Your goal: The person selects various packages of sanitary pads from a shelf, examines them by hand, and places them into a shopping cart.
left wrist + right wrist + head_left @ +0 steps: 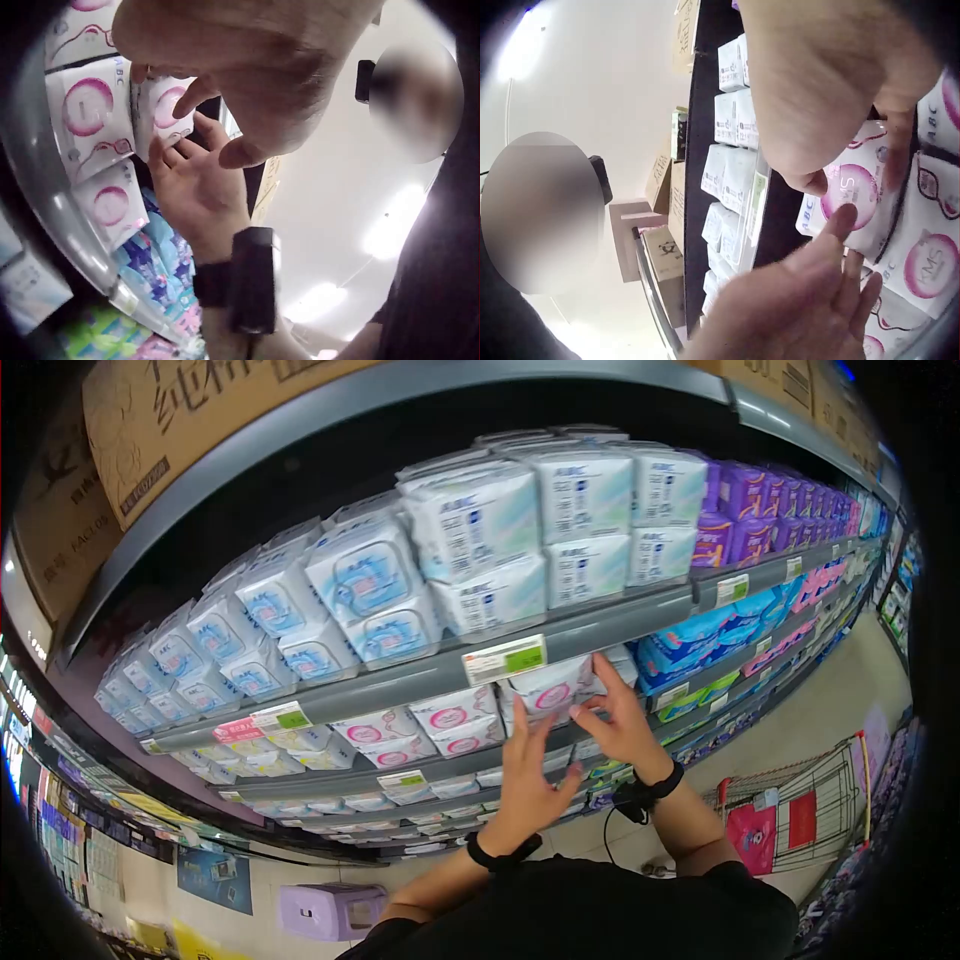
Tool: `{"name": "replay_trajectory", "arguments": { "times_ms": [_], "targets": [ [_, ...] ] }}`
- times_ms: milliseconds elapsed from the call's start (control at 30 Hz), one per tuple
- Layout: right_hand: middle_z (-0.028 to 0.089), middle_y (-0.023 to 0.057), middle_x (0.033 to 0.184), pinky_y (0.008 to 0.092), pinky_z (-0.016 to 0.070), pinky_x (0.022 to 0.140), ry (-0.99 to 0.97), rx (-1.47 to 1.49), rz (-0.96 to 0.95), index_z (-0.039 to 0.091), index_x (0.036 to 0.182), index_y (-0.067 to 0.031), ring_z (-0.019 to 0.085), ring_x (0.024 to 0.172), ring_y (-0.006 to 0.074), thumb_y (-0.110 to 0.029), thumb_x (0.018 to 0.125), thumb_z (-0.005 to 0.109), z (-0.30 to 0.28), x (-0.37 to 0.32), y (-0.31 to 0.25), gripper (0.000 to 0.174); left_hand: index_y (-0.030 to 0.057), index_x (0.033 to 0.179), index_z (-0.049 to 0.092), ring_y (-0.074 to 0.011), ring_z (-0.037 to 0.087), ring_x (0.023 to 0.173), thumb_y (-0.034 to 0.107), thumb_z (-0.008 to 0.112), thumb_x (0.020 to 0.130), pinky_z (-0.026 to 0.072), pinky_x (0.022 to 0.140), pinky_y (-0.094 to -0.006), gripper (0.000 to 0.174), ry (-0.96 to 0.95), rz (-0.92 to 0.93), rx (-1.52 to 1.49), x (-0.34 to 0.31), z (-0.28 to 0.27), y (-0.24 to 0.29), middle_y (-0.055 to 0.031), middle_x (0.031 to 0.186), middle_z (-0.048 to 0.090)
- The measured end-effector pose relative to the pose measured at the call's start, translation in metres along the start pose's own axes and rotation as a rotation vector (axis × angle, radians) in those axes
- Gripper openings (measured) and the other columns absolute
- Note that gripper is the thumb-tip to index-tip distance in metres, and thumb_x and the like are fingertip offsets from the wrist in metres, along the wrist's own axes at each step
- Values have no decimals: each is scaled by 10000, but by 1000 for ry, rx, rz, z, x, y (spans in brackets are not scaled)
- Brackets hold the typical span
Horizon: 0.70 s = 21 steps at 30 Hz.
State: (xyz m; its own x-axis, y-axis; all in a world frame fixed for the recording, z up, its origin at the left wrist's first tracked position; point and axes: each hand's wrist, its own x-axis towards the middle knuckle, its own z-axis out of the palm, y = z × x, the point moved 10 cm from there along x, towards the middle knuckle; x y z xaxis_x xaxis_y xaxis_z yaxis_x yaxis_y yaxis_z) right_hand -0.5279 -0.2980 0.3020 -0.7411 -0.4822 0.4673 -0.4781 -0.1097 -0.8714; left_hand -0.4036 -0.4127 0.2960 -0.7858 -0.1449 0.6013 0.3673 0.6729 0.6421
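Note:
A white pad pack with a pink ring (550, 688) sits under the shelf lip with both hands at its ends. My right hand (622, 728) grips its right end, one finger on the upper edge and the thumb low. My left hand (535, 785) is at the left end, its straight fingers against the side and front. In the left wrist view, the left thumb (241, 154) stands away from the pack. From the right wrist, the printed front of the pack (851, 191) shows between the fingers; its back is hidden.
Matching packs (462, 718) stand to the left in the same row. The shelf above (400, 678) overhangs with price tags and white-and-blue packs (370, 575). Blue packs (700, 645) lie to the right. A shopping cart (800, 815) and a purple stool (325, 910) stand on the floor.

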Motion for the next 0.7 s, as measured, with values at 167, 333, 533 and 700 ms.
{"name": "replay_trajectory", "arguments": {
  "times_ms": [167,333,533,700],
  "targets": [
    [460,228,1554,301,594,883,80,43,-45,296,1593,68,565,1327,246,-39,970,701,18,6,8,751,11,1610,364,-553,208,1562,163,810,817,271,1239,-538,923,-13,87,-194,-8,-1,2,-417,1685,47],
    [559,147,1445,270,594,808,189,-152,22,403,1530,-14,640,1183,189,-27,974,696,26,17,5,629,8,1576,420,-628,312,1463,212,812,814,323,1173,-607,881,22,169,-206,-14,-7,4,-424,1654,161],
    [554,126,1442,270,584,812,239,-290,68,367,1556,-27,626,1199,179,-4,964,699,31,14,-2,679,73,1135,709,-391,650,1159,114,789,792,508,922,-471,354,-94,464,-549,-47,-5,21,-242,1413,604],
    [560,147,1437,262,583,760,245,-244,82,399,1544,-5,648,1164,197,-72,938,755,33,9,-4,706,69,930,692,-291,696,959,3,773,763,535,786,-403,197,-196,444,-727,-39,8,16,-90,1086,718]
  ]
}}
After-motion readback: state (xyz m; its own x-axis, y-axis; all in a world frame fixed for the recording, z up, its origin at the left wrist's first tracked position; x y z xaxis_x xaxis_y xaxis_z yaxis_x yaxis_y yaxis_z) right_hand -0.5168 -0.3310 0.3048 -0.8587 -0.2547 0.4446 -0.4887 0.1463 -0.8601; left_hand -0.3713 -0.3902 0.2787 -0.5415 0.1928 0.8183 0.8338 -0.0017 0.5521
